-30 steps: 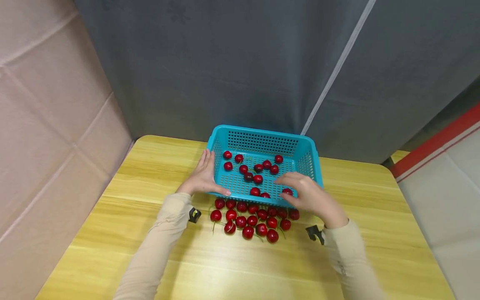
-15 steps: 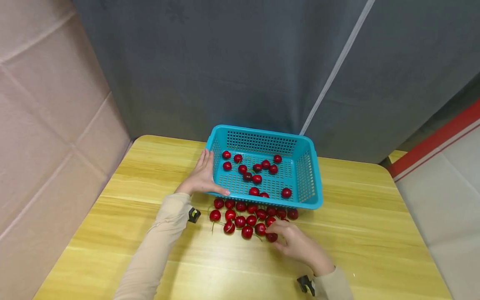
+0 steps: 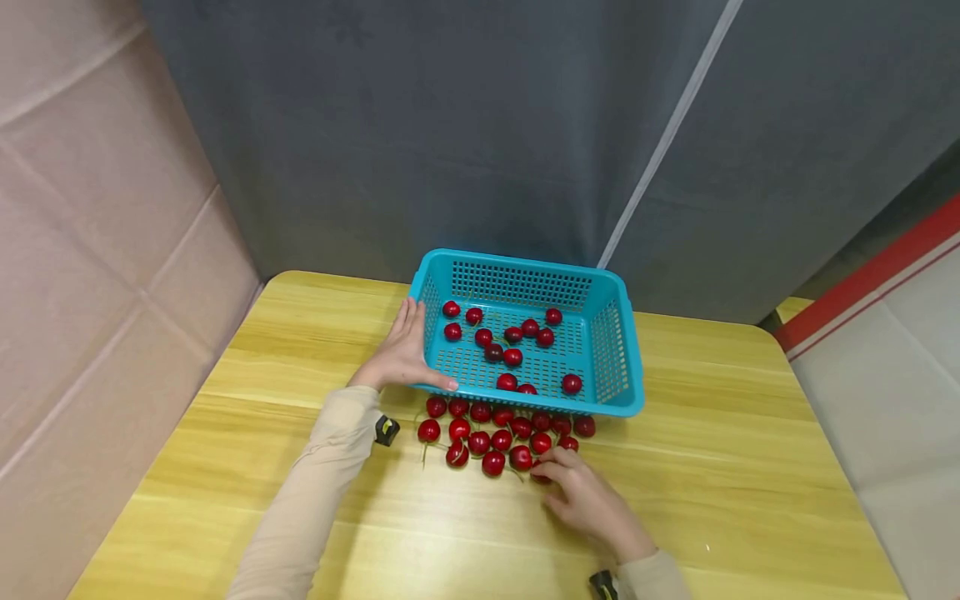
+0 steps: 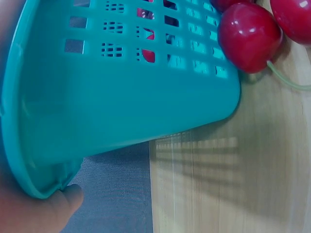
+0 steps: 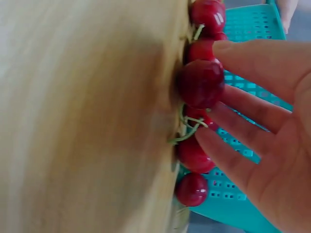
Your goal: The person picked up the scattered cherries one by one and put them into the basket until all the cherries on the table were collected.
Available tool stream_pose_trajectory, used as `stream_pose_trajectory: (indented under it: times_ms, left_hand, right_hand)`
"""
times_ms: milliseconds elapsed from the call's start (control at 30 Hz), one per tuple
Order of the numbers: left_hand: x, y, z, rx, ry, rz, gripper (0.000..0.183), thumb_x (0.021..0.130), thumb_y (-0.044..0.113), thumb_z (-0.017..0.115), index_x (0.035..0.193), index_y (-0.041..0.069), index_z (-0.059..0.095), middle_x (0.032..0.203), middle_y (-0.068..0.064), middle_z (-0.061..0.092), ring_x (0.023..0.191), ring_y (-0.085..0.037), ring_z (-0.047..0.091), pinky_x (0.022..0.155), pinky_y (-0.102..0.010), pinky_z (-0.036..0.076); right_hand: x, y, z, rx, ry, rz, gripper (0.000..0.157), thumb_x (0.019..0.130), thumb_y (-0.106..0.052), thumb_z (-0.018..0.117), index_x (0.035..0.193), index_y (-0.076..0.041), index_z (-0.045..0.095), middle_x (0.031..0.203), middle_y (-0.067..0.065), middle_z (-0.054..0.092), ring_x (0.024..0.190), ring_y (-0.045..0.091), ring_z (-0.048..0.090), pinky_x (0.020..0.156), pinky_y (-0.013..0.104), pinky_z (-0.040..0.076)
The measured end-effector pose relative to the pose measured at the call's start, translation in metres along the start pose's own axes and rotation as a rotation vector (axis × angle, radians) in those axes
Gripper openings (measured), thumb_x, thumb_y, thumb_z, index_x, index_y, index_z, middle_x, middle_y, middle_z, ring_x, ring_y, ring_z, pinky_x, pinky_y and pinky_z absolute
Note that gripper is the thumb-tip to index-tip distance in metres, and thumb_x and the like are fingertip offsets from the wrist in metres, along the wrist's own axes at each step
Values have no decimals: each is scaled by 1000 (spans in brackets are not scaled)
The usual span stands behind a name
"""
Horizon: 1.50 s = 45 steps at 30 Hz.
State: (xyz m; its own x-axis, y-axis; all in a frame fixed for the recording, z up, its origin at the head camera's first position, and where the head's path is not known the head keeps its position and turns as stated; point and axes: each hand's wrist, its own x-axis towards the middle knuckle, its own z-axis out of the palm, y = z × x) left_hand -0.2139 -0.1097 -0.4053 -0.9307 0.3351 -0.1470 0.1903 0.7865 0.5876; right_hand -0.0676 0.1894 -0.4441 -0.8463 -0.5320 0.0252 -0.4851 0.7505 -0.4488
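Note:
A turquoise plastic basket (image 3: 624, 333) with lattice walls stands at the back of the table, with loose red cherries (image 3: 572, 383) on its floor. My left hand (image 3: 397, 354) rests on its front left corner, fingers straight along the side and thumb along the front rim; a fingertip shows at the rim in the left wrist view. My right hand (image 3: 592, 504) is low at the front right of a cluster of cherries (image 3: 478, 442) before the basket. In the right wrist view, a dark red cherry (image 5: 201, 83) lies between its extended thumb and fingers.
Wood-grain table (image 3: 420, 533) surrounds the cherries, several of which have green stems. A dark grey curtain (image 3: 420, 150) hangs behind the table. Pale quilted panel (image 3: 97, 250) stands at the left, and a red-edged white panel (image 3: 892, 383) at the right.
The right hand has moved from inside the basket down to the front cherries, leaving one cherry by the basket's right front. Over the last half second it shifts slightly; the left hand stays put.

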Motion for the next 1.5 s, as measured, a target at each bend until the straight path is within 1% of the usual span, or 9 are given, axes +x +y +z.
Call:
stream_pose_trajectory:
  times_ms: [167,400,533,733,867,1033,1267,1400,1500]
  left_hand:
    - [0,-1,0,1,1,3,142,50,65,75,143,0,-10,148,-16,-20,136,-25,-21,110,-47,6]
    - [0,-1,1,-5,0,1,142,49,65,76,143,0,-10,148,-15,-21,135,-24,-22,110,-48,6]
    - [-1,0,1,-8,-2,4,144,48,68,74,143,0,-10,148,-15,-21,135,-25,-22,110,-48,6]
    - [-1,0,1,-17,3,5,142,50,64,76,143,0,-10,148,-15,-20,135,-25,-21,110,-48,6]
    - [-1,0,0,-18,7,7,140,52,60,78,143,0,-10,148,-16,-20,136,-25,-21,110,-49,6]
    - [-2,0,0,-20,7,6,139,53,58,78,143,0,-9,148,-16,-20,136,-25,-21,110,-48,6]
    - [-1,0,-1,-10,0,4,140,52,61,77,143,-1,-9,148,-16,-21,136,-25,-21,110,-47,6]
    - [0,0,-1,-12,-4,2,140,51,63,76,143,0,-10,148,-15,-21,135,-24,-22,110,-47,6]
    - [0,0,0,-9,-4,5,140,51,63,76,143,0,-10,148,-15,-21,135,-25,-22,110,-47,6]
  right_hand:
    - [1,2,5,-15,35,-4,32,70,-3,72,101,-9,67,105,1,57,97,15,54,86,33,48]
    - [6,6,14,-64,137,-49,31,67,5,70,93,-11,68,96,-4,56,91,11,52,80,27,50]
    - [7,7,14,-50,146,-43,29,68,6,70,91,-12,67,93,-6,55,89,10,52,80,27,50]
    - [5,4,8,-4,127,-40,29,69,7,69,92,-12,67,94,-6,55,89,9,52,80,26,50]
    - [3,2,2,5,136,-55,28,70,6,69,93,-10,66,94,-5,55,89,10,53,81,27,50]
    - [0,0,-5,17,185,-104,30,68,7,70,94,-8,66,97,0,58,91,13,56,80,28,51]
    - [-2,0,-13,63,277,-194,35,63,9,73,94,-5,65,97,6,61,90,17,58,77,29,52]
    - [-2,1,-17,66,303,-211,35,63,9,73,94,-4,65,98,7,62,91,19,59,76,31,53]
    - [-3,1,-19,78,316,-219,35,63,9,72,95,-3,64,97,6,62,90,19,59,75,30,53]
